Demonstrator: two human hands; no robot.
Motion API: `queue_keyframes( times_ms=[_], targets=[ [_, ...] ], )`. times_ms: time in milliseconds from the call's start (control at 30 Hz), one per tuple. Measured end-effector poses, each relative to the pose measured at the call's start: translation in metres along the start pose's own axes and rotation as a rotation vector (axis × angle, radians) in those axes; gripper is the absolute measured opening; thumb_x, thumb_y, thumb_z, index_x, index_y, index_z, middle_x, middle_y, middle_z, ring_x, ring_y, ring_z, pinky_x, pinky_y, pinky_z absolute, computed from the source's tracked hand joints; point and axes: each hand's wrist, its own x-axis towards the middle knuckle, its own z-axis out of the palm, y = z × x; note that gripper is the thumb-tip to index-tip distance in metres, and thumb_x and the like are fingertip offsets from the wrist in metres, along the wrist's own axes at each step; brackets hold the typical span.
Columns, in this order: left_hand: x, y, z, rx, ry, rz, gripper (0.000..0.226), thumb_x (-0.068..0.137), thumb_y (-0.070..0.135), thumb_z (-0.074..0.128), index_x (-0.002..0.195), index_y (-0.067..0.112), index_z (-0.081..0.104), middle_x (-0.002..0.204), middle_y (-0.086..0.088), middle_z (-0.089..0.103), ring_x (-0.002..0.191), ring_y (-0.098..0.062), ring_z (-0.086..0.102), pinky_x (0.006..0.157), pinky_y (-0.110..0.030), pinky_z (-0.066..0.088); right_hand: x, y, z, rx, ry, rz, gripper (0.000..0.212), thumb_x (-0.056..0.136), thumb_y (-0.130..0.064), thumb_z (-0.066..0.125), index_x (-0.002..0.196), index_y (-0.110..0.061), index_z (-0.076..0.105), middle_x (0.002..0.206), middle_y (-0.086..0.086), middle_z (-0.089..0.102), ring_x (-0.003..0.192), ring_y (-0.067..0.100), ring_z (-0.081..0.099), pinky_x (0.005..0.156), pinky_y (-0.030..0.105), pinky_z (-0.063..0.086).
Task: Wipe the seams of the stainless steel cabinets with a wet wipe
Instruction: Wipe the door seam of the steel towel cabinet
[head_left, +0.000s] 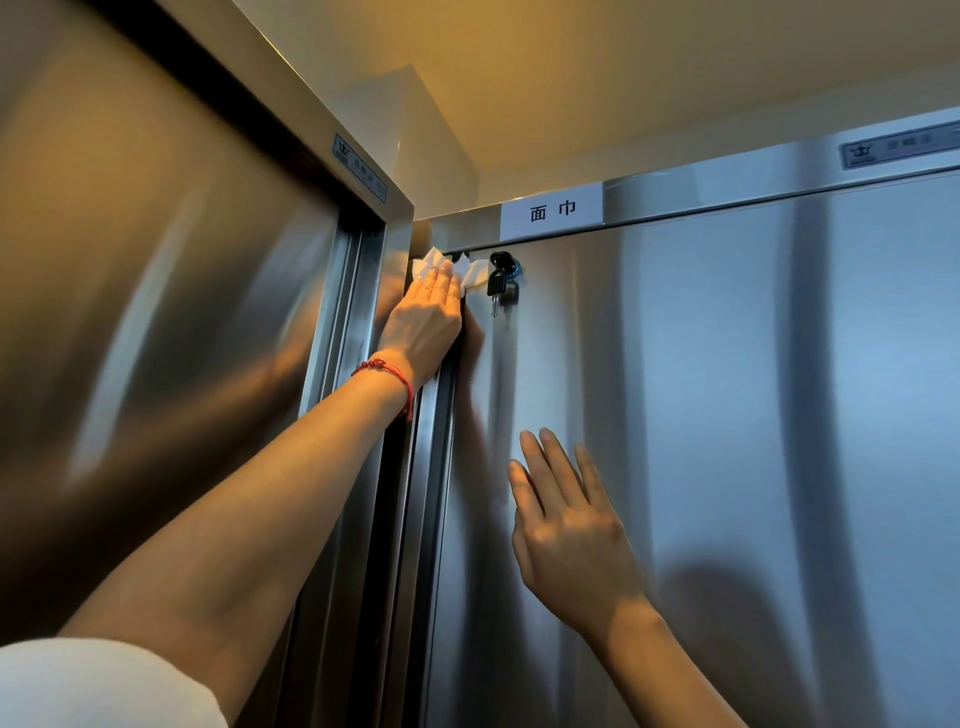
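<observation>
Two tall stainless steel cabinets meet in a corner. My left hand (423, 322), with a red string bracelet at the wrist, reaches up and presses a white wet wipe (470, 273) with straight fingers against the top of the vertical seam (441, 415) at the left edge of the right cabinet's door (727, 415). The wipe sticks out above and to the right of my fingertips. My right hand (566, 525) lies flat with fingers spread on that door, lower down.
A black key with a second key hanging from it sits in the door lock (501, 280), just right of the wipe. A white label (551, 210) is stuck on the top rail. The left cabinet (156, 312) stands close at an angle. The ceiling is near.
</observation>
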Motion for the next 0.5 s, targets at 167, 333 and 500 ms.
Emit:
queue_keyframes(
  times_ms=[167,333,500],
  targets=[
    [-0.0022,-0.0006,0.0006,-0.003,0.004,0.016,0.052,0.098,-0.001,0.027,0.143,-0.009,0.003,0.152,-0.027,0.008,0.142,-0.033,0.008,0.117,-0.038,0.006,0.0004,0.0004,0.0002,-0.004,0.002,0.0,0.05,0.078,-0.029,0.066,0.122,-0.004,0.062,0.134,0.02,0.051,0.128,0.036,0.044,0.103,0.054,0.037],
    [0.0045,-0.0034,-0.0022,-0.038,-0.01,-0.005,0.053,0.098,-0.002,0.029,0.144,-0.009,0.003,0.152,-0.026,0.007,0.142,-0.033,0.008,0.117,-0.038,0.007,-0.0002,0.0006,0.0006,-0.004,0.014,-0.002,0.048,0.079,-0.028,0.065,0.121,-0.005,0.063,0.133,0.02,0.051,0.127,0.036,0.046,0.103,0.054,0.038],
    [-0.0036,-0.0015,0.0014,-0.081,0.014,-0.012,0.055,0.097,-0.003,0.032,0.144,-0.008,0.003,0.153,-0.024,0.006,0.143,-0.03,0.008,0.114,-0.034,0.003,0.0,0.0004,-0.0001,-0.006,0.03,-0.002,0.049,0.078,-0.028,0.067,0.12,-0.004,0.063,0.132,0.02,0.052,0.126,0.036,0.047,0.102,0.054,0.038]
  ],
)
